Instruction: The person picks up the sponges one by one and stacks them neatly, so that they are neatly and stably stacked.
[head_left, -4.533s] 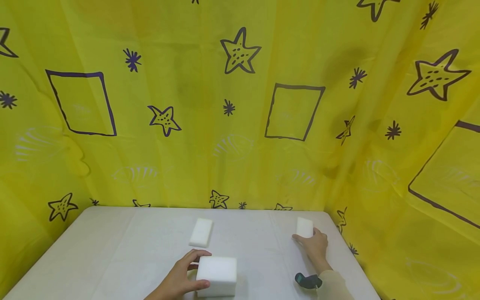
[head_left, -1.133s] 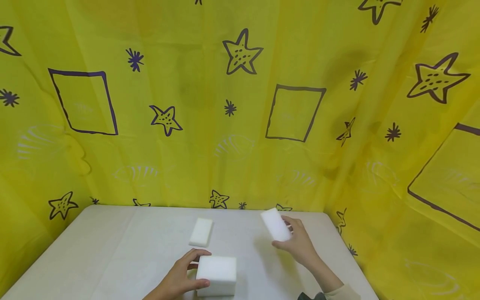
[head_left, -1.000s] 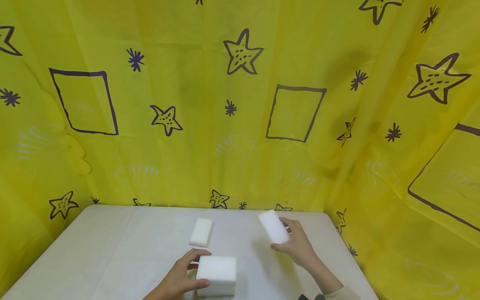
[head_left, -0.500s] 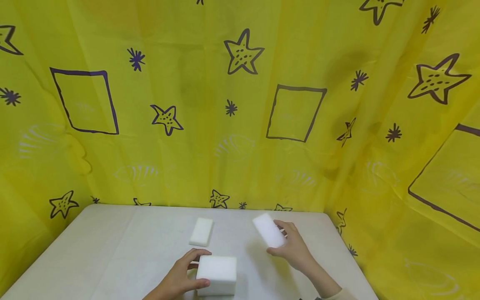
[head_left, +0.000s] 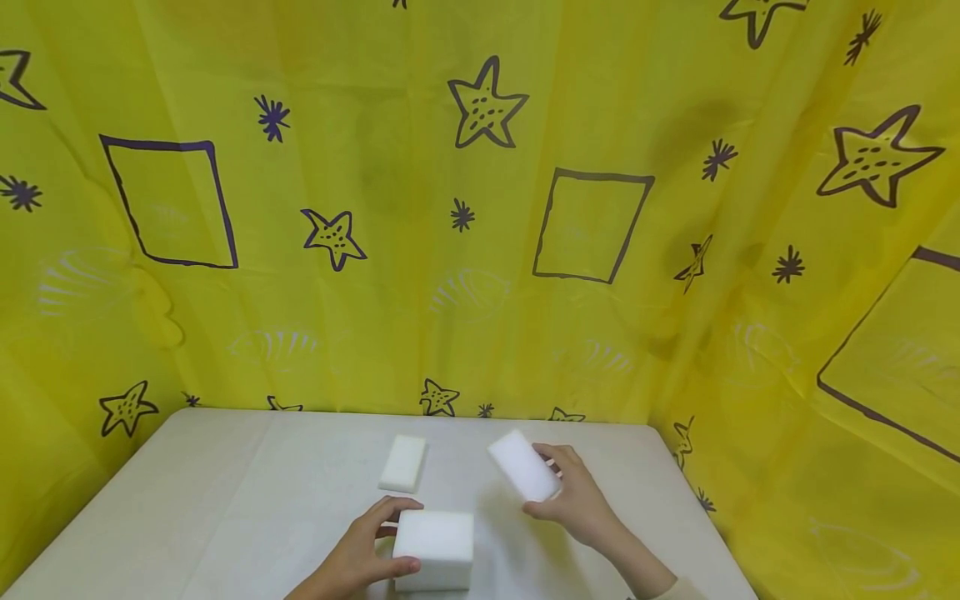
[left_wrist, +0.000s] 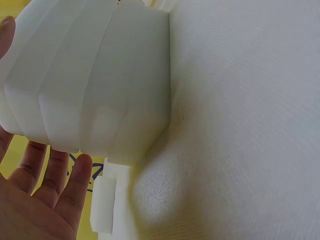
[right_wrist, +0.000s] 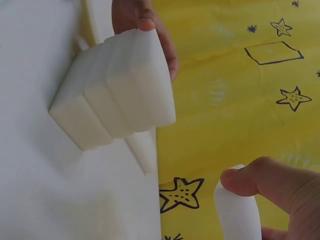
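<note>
A stack of several white sponges (head_left: pixel 433 537) stands on the table at the front centre. My left hand (head_left: pixel 365 546) grips its upper part from the left, thumb on the near side and fingers behind. The left wrist view shows the stack (left_wrist: pixel 95 75) layer by layer, with fingers (left_wrist: pixel 74 192) along one side. My right hand (head_left: pixel 579 504) holds a single white sponge (head_left: pixel 522 467) tilted in the air, right of the stack and behind it. In the right wrist view its thumb (right_wrist: pixel 245 181) presses one end of that sponge (right_wrist: pixel 237 217). Its other fingers are mostly hidden there.
Another white sponge (head_left: pixel 403 463) lies flat on the table behind the stack. The table (head_left: pixel 187 500) has a pale cover. A yellow curtain (head_left: pixel 390 317) with starfish drawings hangs along its back and sides.
My right hand has lifted the sponge off the table's right side and carried it left, towards the stack. The left hand and the stack have stayed in place.
</note>
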